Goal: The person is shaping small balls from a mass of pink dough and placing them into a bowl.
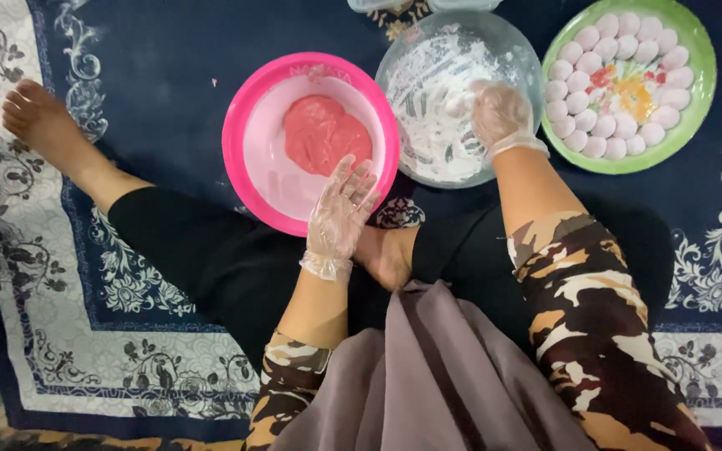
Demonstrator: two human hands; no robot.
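Right gloved hand [500, 114] clenched in the clear floury bowl [411, 63] at top centre; left gloved hand [340, 213] released, fingers spread over the round pink plastic bowl's [244, 125] rim

The single head-worn camera looks almost straight down from above the seated person's lap, close enough that the patterned carpet [85, 317] fills the frame, with the pink bowl [248, 167], the clear bowl [394, 75] and the green plate [699, 100] lying along the top edge, farthest from the wearer.
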